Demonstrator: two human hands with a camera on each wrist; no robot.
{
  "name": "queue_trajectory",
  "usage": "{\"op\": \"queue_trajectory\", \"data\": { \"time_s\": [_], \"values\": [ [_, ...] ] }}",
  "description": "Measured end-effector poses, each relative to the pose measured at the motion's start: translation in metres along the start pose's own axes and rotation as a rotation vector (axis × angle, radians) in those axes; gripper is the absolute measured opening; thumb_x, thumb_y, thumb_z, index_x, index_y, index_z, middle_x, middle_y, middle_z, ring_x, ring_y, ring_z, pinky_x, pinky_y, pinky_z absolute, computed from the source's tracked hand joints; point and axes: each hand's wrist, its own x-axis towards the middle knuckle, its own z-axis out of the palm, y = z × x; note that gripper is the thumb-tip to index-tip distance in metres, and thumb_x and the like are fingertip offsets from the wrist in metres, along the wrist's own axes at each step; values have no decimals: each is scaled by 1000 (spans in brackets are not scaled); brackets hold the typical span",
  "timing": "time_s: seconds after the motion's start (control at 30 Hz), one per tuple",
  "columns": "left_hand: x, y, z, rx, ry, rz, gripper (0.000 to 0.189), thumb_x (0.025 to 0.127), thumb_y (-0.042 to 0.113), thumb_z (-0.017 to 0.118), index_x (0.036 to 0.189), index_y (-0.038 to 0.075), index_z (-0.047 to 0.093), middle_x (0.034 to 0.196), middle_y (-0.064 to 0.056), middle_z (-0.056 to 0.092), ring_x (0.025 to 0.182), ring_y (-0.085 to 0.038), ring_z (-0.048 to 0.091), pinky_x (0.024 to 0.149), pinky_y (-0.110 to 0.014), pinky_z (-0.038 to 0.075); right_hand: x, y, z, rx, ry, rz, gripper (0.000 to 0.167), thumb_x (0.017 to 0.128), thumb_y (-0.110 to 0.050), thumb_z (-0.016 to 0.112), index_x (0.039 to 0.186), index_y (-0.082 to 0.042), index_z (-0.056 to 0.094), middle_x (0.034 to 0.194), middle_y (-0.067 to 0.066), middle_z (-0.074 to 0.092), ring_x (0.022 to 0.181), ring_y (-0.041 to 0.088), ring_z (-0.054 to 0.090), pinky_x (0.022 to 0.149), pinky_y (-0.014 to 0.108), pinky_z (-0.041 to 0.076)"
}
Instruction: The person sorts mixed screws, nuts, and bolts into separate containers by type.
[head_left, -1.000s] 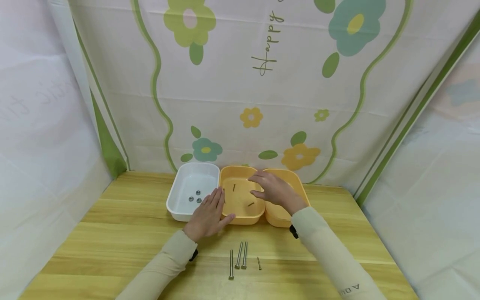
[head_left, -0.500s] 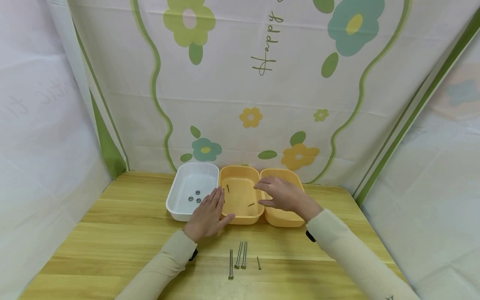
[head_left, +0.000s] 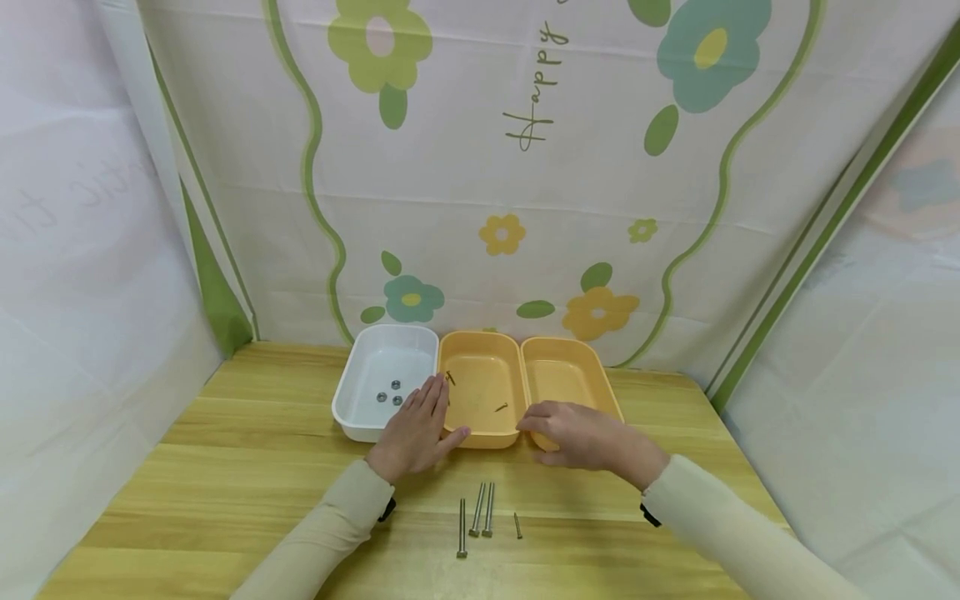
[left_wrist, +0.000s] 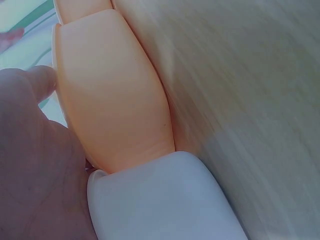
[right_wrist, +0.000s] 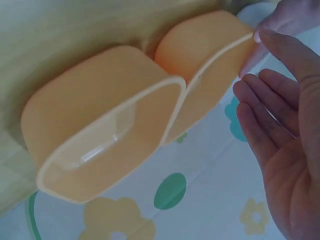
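My left hand (head_left: 412,429) rests with straight fingers over the adjoining rims of a white tray (head_left: 386,354) and the middle yellow tray (head_left: 480,375). Its thumb lies along the yellow tray's front rim, as the left wrist view also shows. Three hex nuts (head_left: 396,385) lie in the white tray. Small screws (head_left: 501,407) are in the middle tray, those at its left side partly behind my left fingers. Above the front of the right yellow tray (head_left: 562,379) is my right hand (head_left: 577,433); the right wrist view shows its palm bare and its fingers loosely bent.
Three long bolts (head_left: 489,510) and a small screw (head_left: 517,526) lie on the wooden table (head_left: 247,467) in front of the trays. A flower-printed cloth (head_left: 450,175) hangs right behind the trays, with white cloth sides left and right.
My right hand has drawn back from over the middle tray toward me and to the right. A screw in the middle tray has shifted left, to near my left fingers. The left hand stays put.
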Motion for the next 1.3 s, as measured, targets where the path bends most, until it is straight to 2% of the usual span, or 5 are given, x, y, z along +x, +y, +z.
{"op": "queue_trajectory", "data": {
  "time_s": [0.6,0.77,0.93,1.13,1.3],
  "values": [
    [1,-2,1,5,0,-6,90,109,60,43,162,-11,28,173,-27,23,162,-41,26,130,-53,31,-11,-35,32,68,-102,-116,43,93,-28,83,131,-11,72,129,2,72,118,11,70,96,20,59],
    [-1,-3,2,-6,-30,-20,91,109,62,40,163,-10,25,174,-26,21,163,-40,23,131,-53,28,-13,-42,50,82,-76,-174,38,94,-27,82,128,-12,73,126,0,74,116,9,70,98,18,57],
    [-1,-2,3,-6,-18,-11,91,109,62,41,163,-10,26,174,-26,21,163,-40,24,131,-53,29,-14,-45,67,73,-35,-237,29,93,-21,80,121,-13,76,117,-4,76,106,3,69,94,14,56],
    [1,-2,4,5,-6,-4,91,109,62,41,163,-10,26,174,-26,22,162,-40,25,130,-53,30,-17,-48,84,87,-17,-230,22,95,-23,81,116,-16,78,112,-8,75,103,-1,67,88,10,54],
    [1,-2,4,6,1,-5,91,109,61,42,162,-10,27,173,-26,23,162,-40,26,130,-53,31,-17,-48,88,77,12,-214,7,95,-21,80,102,-21,79,100,-13,72,91,-5,64,82,9,53]
  ]
}}
